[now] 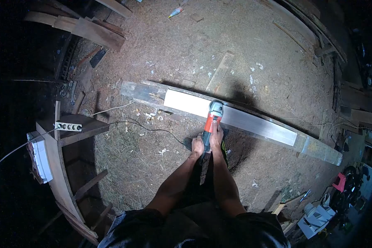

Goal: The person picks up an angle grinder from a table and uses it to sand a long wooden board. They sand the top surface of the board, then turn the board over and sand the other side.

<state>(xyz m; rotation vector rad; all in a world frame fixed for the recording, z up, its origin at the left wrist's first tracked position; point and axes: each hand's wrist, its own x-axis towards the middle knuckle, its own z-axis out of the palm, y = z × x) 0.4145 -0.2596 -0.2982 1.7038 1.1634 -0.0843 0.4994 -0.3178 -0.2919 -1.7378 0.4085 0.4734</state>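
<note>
Both hands grip an orange and black angle grinder (213,118), its round head resting on a pale board (258,127). My left hand (197,146) is closed around the rear of the grinder's body. Further forward, my right hand (216,135) is wrapped around the orange part of the body. The board looks whiter to the left of the grinder head and greyer to the right. It lies on a longer, worn plank (320,151) that slants across the view. What touches the board under the grinder head is hidden.
A dark cord (153,129) trails left over the dirt ground. At left, a power strip (68,127) sits on a wooden bench (56,161). A loose wood strip (220,71) lies beyond the plank. A pink stool (339,182) and white boxes (316,221) stand at lower right.
</note>
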